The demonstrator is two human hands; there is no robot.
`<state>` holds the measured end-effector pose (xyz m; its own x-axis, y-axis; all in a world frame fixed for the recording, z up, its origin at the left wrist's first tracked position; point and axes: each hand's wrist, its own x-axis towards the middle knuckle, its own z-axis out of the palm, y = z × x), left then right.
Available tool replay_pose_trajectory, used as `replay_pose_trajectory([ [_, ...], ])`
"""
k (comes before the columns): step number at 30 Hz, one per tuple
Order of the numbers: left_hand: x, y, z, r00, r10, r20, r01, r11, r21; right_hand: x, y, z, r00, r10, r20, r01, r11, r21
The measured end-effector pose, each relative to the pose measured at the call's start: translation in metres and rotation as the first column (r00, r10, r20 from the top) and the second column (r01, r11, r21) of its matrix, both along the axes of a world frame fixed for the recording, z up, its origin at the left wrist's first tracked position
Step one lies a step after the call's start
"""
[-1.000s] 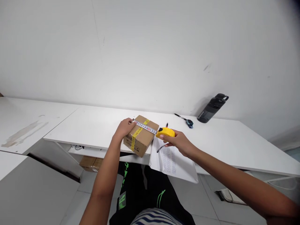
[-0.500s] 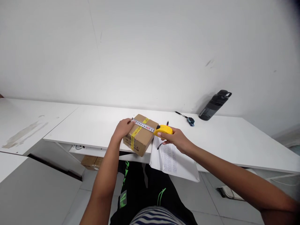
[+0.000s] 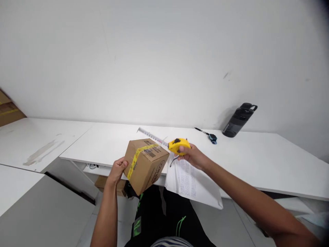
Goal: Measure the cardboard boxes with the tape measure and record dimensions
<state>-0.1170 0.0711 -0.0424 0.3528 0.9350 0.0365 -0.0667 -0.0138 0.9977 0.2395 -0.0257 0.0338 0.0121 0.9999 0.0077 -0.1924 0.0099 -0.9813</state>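
My left hand (image 3: 118, 168) grips the left side of a cardboard box (image 3: 149, 171) with yellow tape and dark print. The box is tilted up at the table's front edge; its underside contact is hidden. In my right hand (image 3: 193, 156) is a yellow tape measure (image 3: 179, 145), its thumb on the case. The metal blade (image 3: 153, 137) sticks out to the left, passing just behind the box's upper edge with its hooked end free. A dark wrist strap hangs from the case over the written papers (image 3: 194, 183).
On the white table (image 3: 253, 156) lie a pen (image 3: 202, 130) and a small dark blue object (image 3: 212, 138). A black bottle (image 3: 239, 120) stands by the wall. More cardboard boxes are at far left (image 3: 10, 111) and under the table (image 3: 120, 187).
My left hand has let go of the blade's end and taken hold of the box, turning and tilting it toward me. The tape measure is now off the box's top face.
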Motion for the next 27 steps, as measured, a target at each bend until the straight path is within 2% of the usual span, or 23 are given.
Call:
replay_pose_trajectory([
  [3,0.006,-0.014,-0.029,0.987,0.063,0.15,-0.058,0.998,-0.037,-0.013,-0.011,-0.013,0.987,0.155,0.031,-0.156,0.988,0.021],
  [6,0.015,-0.01,-0.038,0.972,0.033,0.231,-0.015,0.997,-0.079,-0.013,-0.017,-0.014,0.965,0.232,0.124,-0.241,0.968,0.064],
  [10,0.019,0.026,-0.021,0.98,-0.109,0.168,0.123,0.99,-0.073,0.008,-0.005,0.001,0.96,0.162,0.227,-0.188,0.977,0.099],
  [13,0.023,0.053,-0.002,0.996,-0.034,0.079,0.032,0.999,0.023,0.027,0.01,0.017,0.933,0.134,0.333,-0.173,0.98,0.093],
  [15,0.027,0.057,0.01,0.996,0.068,0.05,-0.072,0.995,0.067,0.034,0.018,0.027,0.904,0.134,0.407,-0.176,0.982,0.067],
  [17,0.031,0.045,0.023,0.985,0.155,0.068,-0.162,0.982,0.096,0.033,0.025,0.037,0.882,0.144,0.448,-0.185,0.981,0.049],
  [19,0.033,0.02,0.037,0.971,0.207,0.118,-0.223,0.964,0.145,0.023,0.028,0.046,0.874,0.139,0.465,-0.175,0.984,0.036],
  [21,0.036,-0.007,0.051,0.967,0.212,0.144,-0.239,0.949,0.207,0.009,0.028,0.052,0.867,0.122,0.483,-0.146,0.989,0.013],
  [24,0.045,-0.037,0.064,0.971,0.239,0.001,-0.231,0.94,0.253,-0.012,0.028,0.056,0.85,0.126,0.511,-0.141,0.99,-0.01],
  [27,0.059,-0.046,0.06,0.943,0.306,-0.131,-0.26,0.923,0.285,-0.022,0.033,0.055,0.84,0.19,0.509,-0.213,0.977,-0.012],
])
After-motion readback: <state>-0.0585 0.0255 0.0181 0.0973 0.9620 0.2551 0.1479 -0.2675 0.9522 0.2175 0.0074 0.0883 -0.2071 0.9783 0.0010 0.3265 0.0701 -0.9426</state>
